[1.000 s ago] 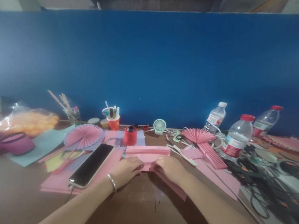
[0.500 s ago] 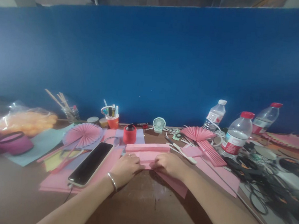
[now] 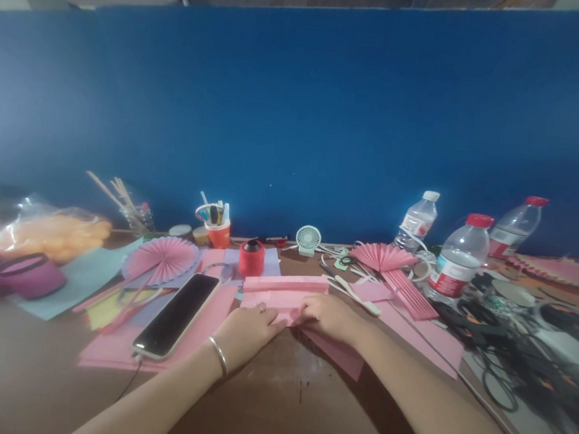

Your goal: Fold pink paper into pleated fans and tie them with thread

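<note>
A sheet of pink paper (image 3: 283,298) with crosswise creases lies in front of me, its far edge standing up in a fold. At its near left edge, my left hand (image 3: 250,329) grips the paper, a ring on one finger and a silver bangle at the wrist. My right hand (image 3: 332,319) pinches the near right edge, fingers curled. The fingertips of both hands are partly hidden. Beneath the right hand, another flat pink sheet (image 3: 341,360) sticks out. Just beyond the creased paper stands a red round container with a black top (image 3: 251,259).
On the left lie a phone (image 3: 176,316), a pink paper rosette (image 3: 162,260) and coloured sheets. To the right are white-handled scissors (image 3: 356,296), a pleated pink fan (image 3: 384,258), water bottles (image 3: 459,260) and tangled black cables (image 3: 505,341). A small fan (image 3: 308,240) stands at the back.
My left hand has shifted slightly down and right along the near edge of the paper, uncovering more of its left side. The right hand has barely moved.
</note>
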Demonstrator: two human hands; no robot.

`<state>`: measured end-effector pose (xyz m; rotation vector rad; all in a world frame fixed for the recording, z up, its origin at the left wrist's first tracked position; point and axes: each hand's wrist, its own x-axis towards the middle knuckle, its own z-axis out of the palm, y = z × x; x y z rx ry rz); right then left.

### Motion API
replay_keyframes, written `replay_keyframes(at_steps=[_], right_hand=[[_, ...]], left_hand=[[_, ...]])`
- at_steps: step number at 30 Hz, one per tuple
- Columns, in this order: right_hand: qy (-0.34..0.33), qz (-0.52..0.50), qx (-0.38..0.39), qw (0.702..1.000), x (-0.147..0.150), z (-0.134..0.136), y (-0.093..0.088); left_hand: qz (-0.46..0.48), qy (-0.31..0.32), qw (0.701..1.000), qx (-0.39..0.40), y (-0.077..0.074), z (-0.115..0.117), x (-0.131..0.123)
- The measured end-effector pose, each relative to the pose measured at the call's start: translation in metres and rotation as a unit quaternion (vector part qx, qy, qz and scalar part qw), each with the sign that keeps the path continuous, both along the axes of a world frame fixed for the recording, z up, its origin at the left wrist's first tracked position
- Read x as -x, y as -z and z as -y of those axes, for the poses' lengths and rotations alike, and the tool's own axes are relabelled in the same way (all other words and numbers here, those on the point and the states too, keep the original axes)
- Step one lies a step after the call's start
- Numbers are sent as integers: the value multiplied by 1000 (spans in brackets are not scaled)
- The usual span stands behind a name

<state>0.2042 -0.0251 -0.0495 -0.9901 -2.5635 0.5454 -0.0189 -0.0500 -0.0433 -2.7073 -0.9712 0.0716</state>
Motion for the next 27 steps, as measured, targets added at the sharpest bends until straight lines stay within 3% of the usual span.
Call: replay_keyframes(at_steps=[4, 12, 27], right_hand=[[46, -10, 96, 994, -7, -3, -3], [96, -4, 169, 981, -27, -13, 0], [121, 20, 204, 971, -22, -12, -2]], left_hand=[[-17, 10, 1000, -13, -4, -2, -1], [-5, -10, 999, 41, -9, 1, -9], [25, -6, 997, 68, 0, 12, -22]])
